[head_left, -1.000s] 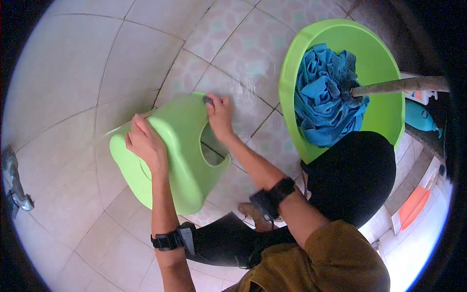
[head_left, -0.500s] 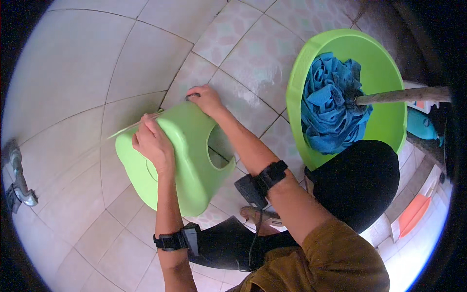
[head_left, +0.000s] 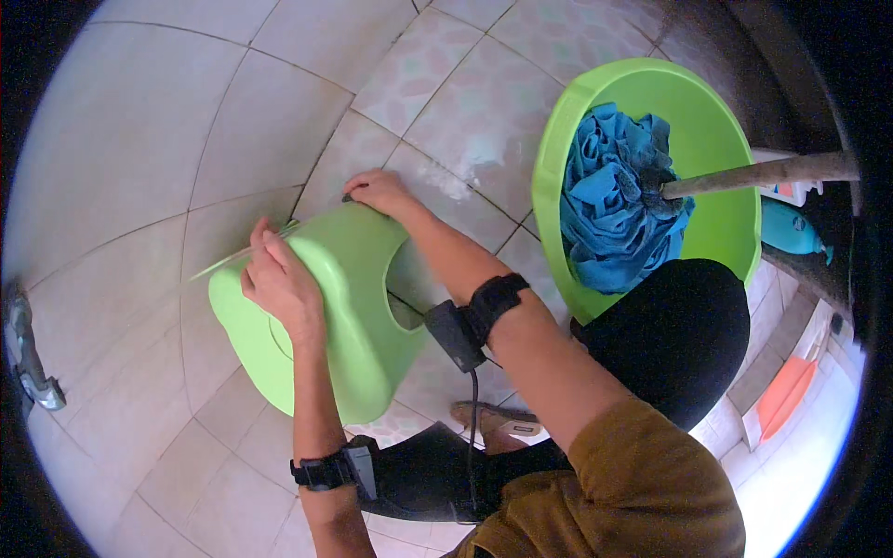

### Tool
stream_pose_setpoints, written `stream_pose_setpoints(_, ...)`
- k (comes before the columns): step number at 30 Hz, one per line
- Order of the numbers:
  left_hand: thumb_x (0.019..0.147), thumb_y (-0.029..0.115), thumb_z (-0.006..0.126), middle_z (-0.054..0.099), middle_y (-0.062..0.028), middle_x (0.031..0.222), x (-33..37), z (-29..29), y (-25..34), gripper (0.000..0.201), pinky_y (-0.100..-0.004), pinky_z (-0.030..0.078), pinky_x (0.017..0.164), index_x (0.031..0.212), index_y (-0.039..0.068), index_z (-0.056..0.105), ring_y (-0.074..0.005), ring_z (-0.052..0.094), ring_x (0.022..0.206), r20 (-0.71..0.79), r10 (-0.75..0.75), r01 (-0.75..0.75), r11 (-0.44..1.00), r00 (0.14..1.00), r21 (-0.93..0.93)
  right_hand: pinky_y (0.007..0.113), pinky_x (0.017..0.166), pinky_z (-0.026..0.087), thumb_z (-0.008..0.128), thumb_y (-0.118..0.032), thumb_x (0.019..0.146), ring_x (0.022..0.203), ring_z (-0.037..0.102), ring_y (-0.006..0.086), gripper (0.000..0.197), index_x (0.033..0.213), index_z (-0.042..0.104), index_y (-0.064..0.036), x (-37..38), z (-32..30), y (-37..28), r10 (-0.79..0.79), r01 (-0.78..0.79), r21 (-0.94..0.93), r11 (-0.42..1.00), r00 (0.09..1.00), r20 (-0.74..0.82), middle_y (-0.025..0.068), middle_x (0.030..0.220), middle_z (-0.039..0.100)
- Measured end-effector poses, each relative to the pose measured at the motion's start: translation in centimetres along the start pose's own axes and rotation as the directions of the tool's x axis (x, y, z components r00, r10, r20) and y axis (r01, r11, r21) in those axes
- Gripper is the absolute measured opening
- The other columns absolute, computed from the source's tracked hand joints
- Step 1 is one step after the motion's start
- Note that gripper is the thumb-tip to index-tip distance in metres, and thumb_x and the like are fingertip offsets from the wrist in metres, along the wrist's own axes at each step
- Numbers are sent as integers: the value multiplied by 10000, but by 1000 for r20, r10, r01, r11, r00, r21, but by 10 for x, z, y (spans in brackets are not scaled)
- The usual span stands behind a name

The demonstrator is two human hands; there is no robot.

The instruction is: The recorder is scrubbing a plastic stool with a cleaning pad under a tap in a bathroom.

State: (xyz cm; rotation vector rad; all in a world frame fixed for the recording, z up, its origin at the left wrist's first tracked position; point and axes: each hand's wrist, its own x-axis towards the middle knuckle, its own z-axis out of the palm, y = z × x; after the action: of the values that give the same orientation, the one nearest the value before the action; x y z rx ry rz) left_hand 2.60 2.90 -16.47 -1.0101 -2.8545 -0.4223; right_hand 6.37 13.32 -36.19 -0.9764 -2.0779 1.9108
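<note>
A light green plastic stool (head_left: 353,279) lies tipped on its side against the tiled wall, its curved cut-out facing right. My left hand (head_left: 284,284) grips its upper edge with bent fingers; the fingertips are partly hidden behind it. A thin pale green edge (head_left: 219,265) shows beyond those fingers. My right hand (head_left: 379,192) is closed at the stool's far end, with a small dark thing (head_left: 348,197) showing at the fingertips, too small to make out.
At right stands a green tub (head_left: 549,177) holding crumpled blue cloth (head_left: 614,205) and a wooden handle (head_left: 763,177). A metal tap (head_left: 35,358) is on the left wall. A teal bottle (head_left: 789,226) and an orange object (head_left: 787,398) lie right. White residue marks the floor tiles (head_left: 442,177).
The whole view has shifted slightly. Both hands stay on the stool, and my right hand has moved slightly along its far end.
</note>
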Motion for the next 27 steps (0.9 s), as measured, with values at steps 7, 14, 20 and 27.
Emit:
stream_pose_setpoints(7,954,271,300,641,-102,912,-6,1,-20,377,-407,261,991,1166,102,561,-260,558,873,20,-44,43,998,999,55,352,951,352,559,-176,791,1002,497,268,206,954,682,-145,-66,1,-123,-167,178,161,971,983,-80,94,994,588)
stream_pose_setpoints(14,954,277,292,640,-112,933,-3,-3,-12,374,-413,261,987,1116,95,576,-290,553,879,27,-19,17,998,999,55,362,882,404,538,-177,849,975,510,308,251,1080,613,-114,-96,10,-78,89,78,383,921,913,-399,110,1053,544)
stream_pose_setpoints(20,952,269,276,642,-115,966,-2,-6,-6,381,-417,258,988,1066,86,591,-303,550,892,71,-46,42,997,996,59,388,867,419,545,-176,854,996,536,306,280,1119,568,-90,-95,25,9,162,-105,136,985,830,-534,174,1037,577)
stream_pose_setpoints(27,943,262,265,640,-119,969,-5,4,-20,398,-411,253,994,1041,81,605,-288,557,894,22,-14,12,993,1000,114,479,687,455,541,-258,859,757,595,417,297,1035,475,-28,-160,23,-81,320,-232,236,943,824,-467,202,801,622)
